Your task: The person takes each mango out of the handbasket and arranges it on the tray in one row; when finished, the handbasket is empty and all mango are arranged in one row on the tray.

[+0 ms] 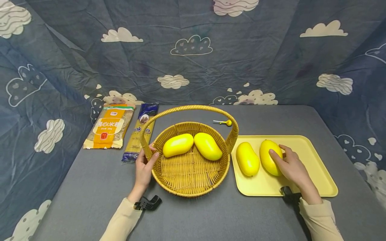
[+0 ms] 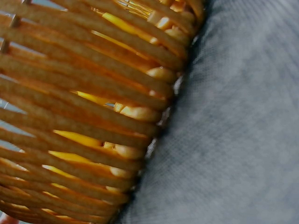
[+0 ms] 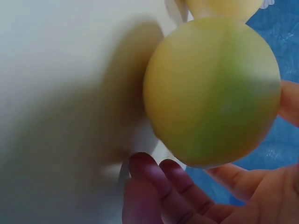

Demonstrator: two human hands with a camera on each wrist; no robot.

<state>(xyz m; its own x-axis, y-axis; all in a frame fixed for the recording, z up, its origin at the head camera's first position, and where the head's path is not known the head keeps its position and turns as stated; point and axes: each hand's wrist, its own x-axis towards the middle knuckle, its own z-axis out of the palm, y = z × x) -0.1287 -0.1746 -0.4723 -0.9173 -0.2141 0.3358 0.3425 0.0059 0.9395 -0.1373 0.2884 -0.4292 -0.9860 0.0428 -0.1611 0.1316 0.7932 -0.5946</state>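
Note:
A round wicker basket point(image 1: 190, 190) with a tall arched handle stands mid-table, holding two yellow mangoes, the left mango point(image 1: 178, 145) and the right mango point(image 1: 208, 146). My left hand point(image 1: 144, 169) grips its left rim beside the handle's foot; only the woven wall point(image 2: 88, 70) fills most of the left wrist view. On the yellow tray point(image 1: 313, 167) at the right lie two more mangoes. My right hand point(image 1: 294, 165) holds the right-hand one, a mango point(image 1: 269, 157) with a greenish end, between thumb and fingers. Just left of it is the other tray mango point(image 1: 248, 159).
At the back left lie an orange-and-clear food bag point(image 1: 110, 127) and a blue-and-gold pasta packet point(image 1: 141, 130). Behind the basket's handle is a small yellow item with a white stick point(image 1: 224, 122). A cloud-patterned cloth point(image 1: 193, 67) hangs behind the grey table point(image 1: 205, 221).

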